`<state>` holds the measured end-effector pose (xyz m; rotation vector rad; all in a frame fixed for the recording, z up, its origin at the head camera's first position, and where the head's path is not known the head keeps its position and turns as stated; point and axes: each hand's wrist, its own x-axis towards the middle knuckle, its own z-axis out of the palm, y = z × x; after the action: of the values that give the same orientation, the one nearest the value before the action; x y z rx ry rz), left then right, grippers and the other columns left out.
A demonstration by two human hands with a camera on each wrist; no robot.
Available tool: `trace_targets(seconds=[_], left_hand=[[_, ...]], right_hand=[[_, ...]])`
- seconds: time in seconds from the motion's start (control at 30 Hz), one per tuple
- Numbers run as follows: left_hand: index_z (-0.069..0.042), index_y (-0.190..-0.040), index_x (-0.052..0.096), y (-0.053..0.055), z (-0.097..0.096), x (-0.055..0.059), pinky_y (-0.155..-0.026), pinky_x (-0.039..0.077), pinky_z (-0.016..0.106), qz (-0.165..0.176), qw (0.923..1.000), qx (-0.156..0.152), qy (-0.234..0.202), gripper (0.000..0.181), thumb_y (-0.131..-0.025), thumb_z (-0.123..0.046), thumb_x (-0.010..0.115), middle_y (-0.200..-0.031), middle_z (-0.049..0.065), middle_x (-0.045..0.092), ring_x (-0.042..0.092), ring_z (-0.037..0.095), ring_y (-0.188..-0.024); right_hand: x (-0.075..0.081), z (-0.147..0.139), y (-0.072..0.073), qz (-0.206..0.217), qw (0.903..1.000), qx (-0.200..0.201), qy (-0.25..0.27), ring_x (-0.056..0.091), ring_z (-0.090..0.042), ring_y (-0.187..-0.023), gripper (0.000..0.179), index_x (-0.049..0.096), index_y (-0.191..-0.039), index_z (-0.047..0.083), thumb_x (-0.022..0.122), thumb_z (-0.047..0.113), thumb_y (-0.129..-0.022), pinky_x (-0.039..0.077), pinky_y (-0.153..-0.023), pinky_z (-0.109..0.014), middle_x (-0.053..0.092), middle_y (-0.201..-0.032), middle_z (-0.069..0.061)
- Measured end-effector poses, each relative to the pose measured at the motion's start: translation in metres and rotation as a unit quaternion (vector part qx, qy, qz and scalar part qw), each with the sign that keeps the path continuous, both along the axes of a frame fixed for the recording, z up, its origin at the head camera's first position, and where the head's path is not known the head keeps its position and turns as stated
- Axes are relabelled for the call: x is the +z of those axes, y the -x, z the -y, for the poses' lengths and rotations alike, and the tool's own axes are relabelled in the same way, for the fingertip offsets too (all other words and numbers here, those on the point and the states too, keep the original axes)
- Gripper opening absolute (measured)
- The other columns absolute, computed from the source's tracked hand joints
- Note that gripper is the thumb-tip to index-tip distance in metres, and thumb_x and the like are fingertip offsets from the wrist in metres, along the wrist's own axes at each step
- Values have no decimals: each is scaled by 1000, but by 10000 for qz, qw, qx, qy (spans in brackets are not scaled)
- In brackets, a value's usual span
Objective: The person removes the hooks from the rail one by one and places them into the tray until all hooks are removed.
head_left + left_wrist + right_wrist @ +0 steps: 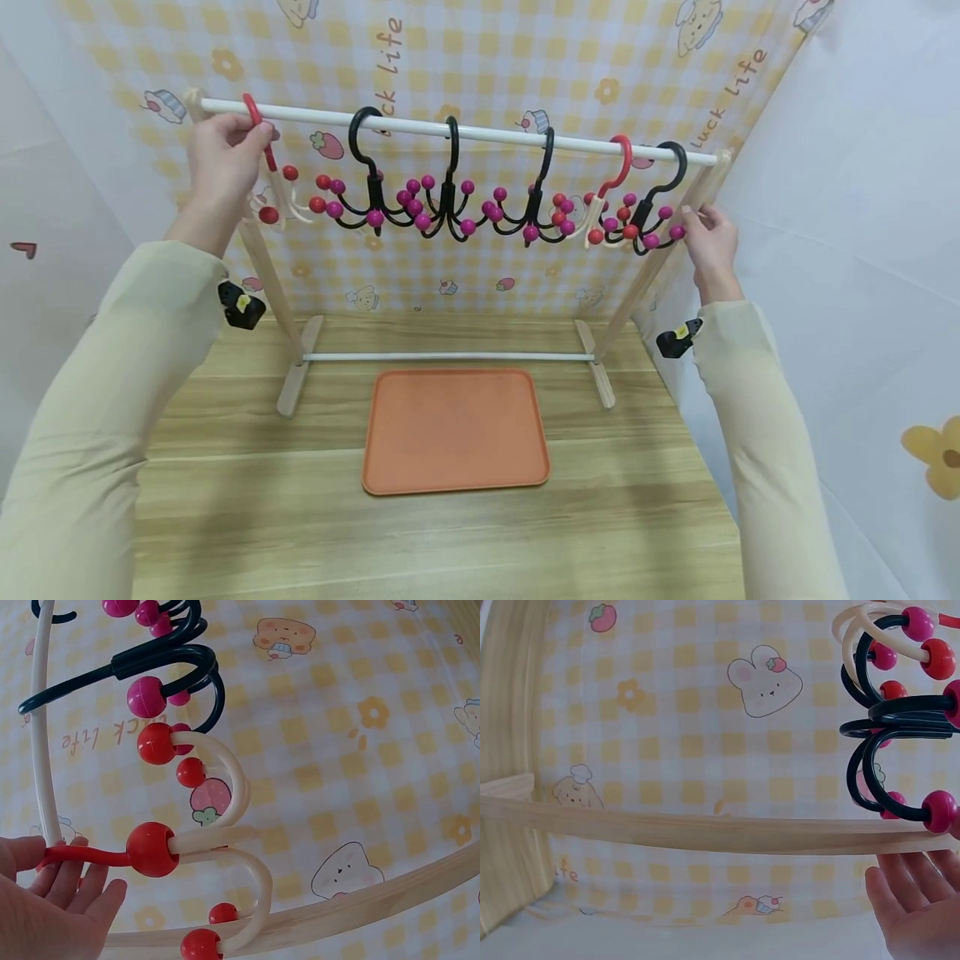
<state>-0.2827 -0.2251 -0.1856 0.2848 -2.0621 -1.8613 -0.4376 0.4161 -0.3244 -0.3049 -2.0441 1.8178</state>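
My left hand (pixel 221 158) pinches the red hook of a cream hanger (pixel 244 780) with several curved prongs and red ball tips. Its hook is over the white top rail (pixel 480 131) of a wooden rack, near the left end. At the other side, my right hand (pixel 711 242) grips the rack's right post (pixel 780 834) between thumb and fingers; the thumb is mostly out of the right wrist view. Close beside those fingers hangs a black hanger (pixel 645 218) with magenta ball tips. A second red-hooked cream hanger (pixel 594 218) is just left of it.
More black hangers (pixel 375 192) with magenta balls hang along the middle of the rail. Under the rack runs a white lower bar (pixel 450 357). An orange tray (pixel 457 433) lies on the wood-grain table (pixel 450 542), before a yellow checked cloth (pixel 480 283).
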Motion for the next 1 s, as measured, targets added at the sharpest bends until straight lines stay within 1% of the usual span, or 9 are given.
trace_targets(seconds=[0.17, 0.37, 0.53, 0.67, 0.7, 0.83, 0.9, 0.93, 1.0], left_hand=[[-11, -115, 58, -7, 4, 3, -51, 36, 13, -129, 9999, -33, -25, 40, -80, -30, 62, -102, -1, 59, 46, 8, -81], [-9, -111, 61, -16, 4, 13, -56, 43, 10, -514, 9982, -54, -290, 39, -77, -28, 65, -93, -2, 63, 53, 10, -83], [-10, -109, 62, -27, 3, 20, -55, 43, 10, -573, 9978, -117, -311, 37, -77, -29, 65, -95, -4, 64, 54, 11, -87], [-10, -110, 61, -37, 2, 22, -74, 44, 13, -625, 9973, -235, -313, 39, -77, -29, 65, -96, -4, 64, 54, 10, -94], [-9, -111, 61, -39, 1, 22, -79, 42, 13, -643, 9969, -288, -347, 40, -77, -28, 65, -96, -4, 64, 54, 9, -95], [-7, -106, 62, -45, 1, 17, -83, 39, 12, -658, 9938, -518, -731, 35, -75, -23, 67, -92, -1, 64, 56, 9, -92], [-7, -103, 63, -46, 2, 13, -82, 39, 13, -614, 9919, -633, -912, 32, -75, -21, 69, -91, 0, 65, 57, 9, -92], [-8, -101, 64, -47, 2, 10, -82, 39, 13, -588, 9913, -669, -968, 31, -74, -21, 69, -90, 0, 65, 58, 8, -91], [-8, -100, 64, -48, 2, 5, -86, 37, 15, -523, 9915, -725, -940, 30, -74, -21, 70, -91, -1, 66, 58, 8, -93]], right_hand=[[14, 14, -13, 200, 9996, -172, 66, 54, -8, -95, 45, 53, -121, 22, 66, 33, -79, 44, -83, -25, 55, -115, 4], [34, 39, -44, 87, 9999, -9, -79, 55, -10, -80, 17, 58, -90, 15, 64, 28, -82, 45, -78, -25, 61, -99, 3], [29, 34, -38, 26, 9999, -119, -91, 56, -11, -72, 16, 56, -80, 13, 63, 27, -83, 46, -70, -25, 62, -91, 1], [24, 28, -32, 8, 9999, -119, -88, 57, -11, -74, 20, 57, -81, 13, 64, 32, -80, 47, -68, -24, 62, -94, 1], [32, 38, -42, 87, 9998, -126, -155, 56, -11, -75, 21, 55, -83, 12, 63, 32, -82, 46, -72, -24, 61, -96, 1], [0, 0, 0, -235, 9996, 103, -102, 58, -13, -81, 31, 58, -89, 13, 67, 40, -76, 47, -73, -26, 61, -101, 0], [0, 0, 1, -211, 9997, -1, -82, 58, -14, -83, 32, 57, -90, 12, 67, 40, -76, 47, -74, -26, 61, -102, -1], [-9, -11, 14, -272, 9996, 51, -4, 58, -14, -83, 32, 59, -89, 13, 68, 40, -74, 48, -70, -25, 61, -101, -1], [8, 7, -8, -121, 9999, 17, -70, 58, -12, -79, 26, 57, -85, 13, 67, 36, -78, 48, -66, -22, 61, -99, 0]])
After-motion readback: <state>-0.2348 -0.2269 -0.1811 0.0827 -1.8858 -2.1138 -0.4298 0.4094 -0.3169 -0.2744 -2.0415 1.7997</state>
